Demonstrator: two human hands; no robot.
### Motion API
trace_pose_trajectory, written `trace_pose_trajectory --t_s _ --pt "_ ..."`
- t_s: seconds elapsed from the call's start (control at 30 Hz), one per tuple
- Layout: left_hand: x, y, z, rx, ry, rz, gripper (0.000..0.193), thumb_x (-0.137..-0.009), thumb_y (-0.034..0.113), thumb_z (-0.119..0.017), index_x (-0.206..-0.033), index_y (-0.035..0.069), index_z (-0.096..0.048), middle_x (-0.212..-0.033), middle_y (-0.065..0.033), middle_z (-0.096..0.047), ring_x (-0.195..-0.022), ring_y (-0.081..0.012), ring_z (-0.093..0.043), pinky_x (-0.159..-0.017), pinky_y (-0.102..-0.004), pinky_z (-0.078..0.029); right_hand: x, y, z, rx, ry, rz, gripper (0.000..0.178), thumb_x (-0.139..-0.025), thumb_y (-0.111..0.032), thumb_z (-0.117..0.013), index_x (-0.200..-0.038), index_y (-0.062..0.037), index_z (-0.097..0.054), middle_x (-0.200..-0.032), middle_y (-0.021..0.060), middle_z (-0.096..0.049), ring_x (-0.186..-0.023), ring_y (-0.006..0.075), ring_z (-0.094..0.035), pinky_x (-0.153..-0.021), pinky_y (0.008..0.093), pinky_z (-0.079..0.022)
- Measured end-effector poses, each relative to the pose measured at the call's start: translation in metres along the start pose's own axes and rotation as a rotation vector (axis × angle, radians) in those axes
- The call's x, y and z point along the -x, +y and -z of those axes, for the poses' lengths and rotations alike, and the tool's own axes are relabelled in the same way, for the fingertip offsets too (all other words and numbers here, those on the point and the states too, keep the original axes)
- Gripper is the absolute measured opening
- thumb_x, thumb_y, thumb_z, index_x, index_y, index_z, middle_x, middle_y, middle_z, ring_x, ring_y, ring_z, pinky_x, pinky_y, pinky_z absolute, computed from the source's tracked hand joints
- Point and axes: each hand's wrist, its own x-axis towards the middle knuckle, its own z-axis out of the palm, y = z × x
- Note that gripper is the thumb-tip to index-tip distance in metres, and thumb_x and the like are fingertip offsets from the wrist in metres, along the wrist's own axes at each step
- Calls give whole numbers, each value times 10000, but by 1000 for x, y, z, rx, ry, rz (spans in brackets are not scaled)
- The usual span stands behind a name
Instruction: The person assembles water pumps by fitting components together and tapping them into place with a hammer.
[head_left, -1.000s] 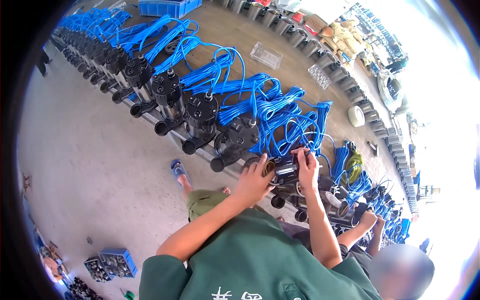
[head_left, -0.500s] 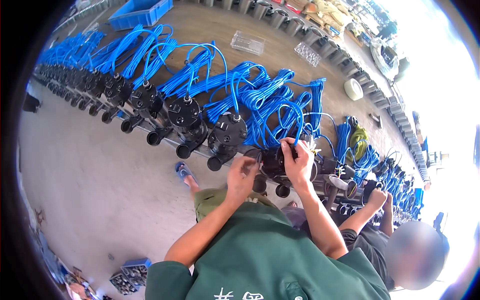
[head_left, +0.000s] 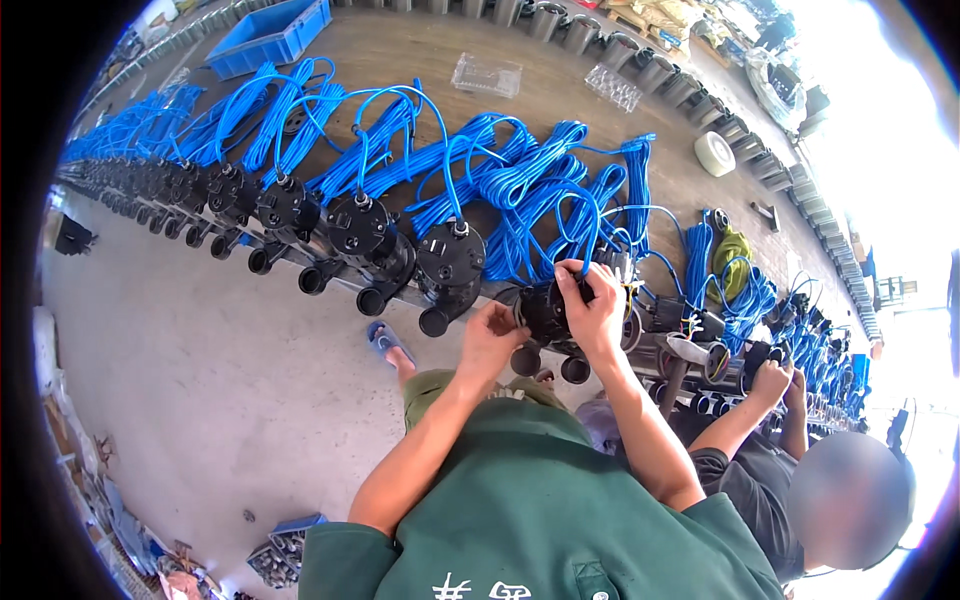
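A black pump head (head_left: 541, 314), joined to a blue cable, is between my hands at the table's near edge. My right hand (head_left: 597, 312) grips its right side, thumb and fingers wrapped over the top. Against its left side is my left hand (head_left: 490, 338), fingers bent and pressed together; what they pinch, if anything, is too small to make out. Just left stands a finished-looking black pump (head_left: 451, 262) with a round top and a side outlet. Coiled blue cables (head_left: 540, 190) lie behind on the table.
A row of similar pumps (head_left: 285, 205) runs along the edge to the left. Beyond are a blue bin (head_left: 268, 38), a clear plastic tray (head_left: 486, 75), a white tape roll (head_left: 714, 154) and metal cylinders (head_left: 655, 73). At right, a co-worker's hands (head_left: 775, 384) work beside a hammer (head_left: 685, 355).
My left hand's fingers have closed in against the left side of the pump head. My right hand keeps its grip. The view has shifted slightly.
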Motion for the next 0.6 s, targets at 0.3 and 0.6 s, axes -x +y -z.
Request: trace_pose_trajectory --t_s 0.3,0.6 --pt "7 15 -7 151 26 -65 381 -1022 207 -651 -1327 -8 -574 -1139 -71 -637 -1064 -150 -620 -934 -293 -502 12 -10 -19 25 76 75 132 -898 -148 -754 -990 -53 -753 -974 95 -727 -944 327 -654 -819 425 -507" --pt "-24 3 -37 -221 -57 -411 550 -887 168 -814 -1348 -9 -572 -1260 -105 -570 -1144 -202 -594 -1008 -343 -491 15 26 54 -451 -84 -130 278 -1048 -185 -572 -1262 -27 -655 -1130 138 -709 -1028 235 -665 -907 372 -520"
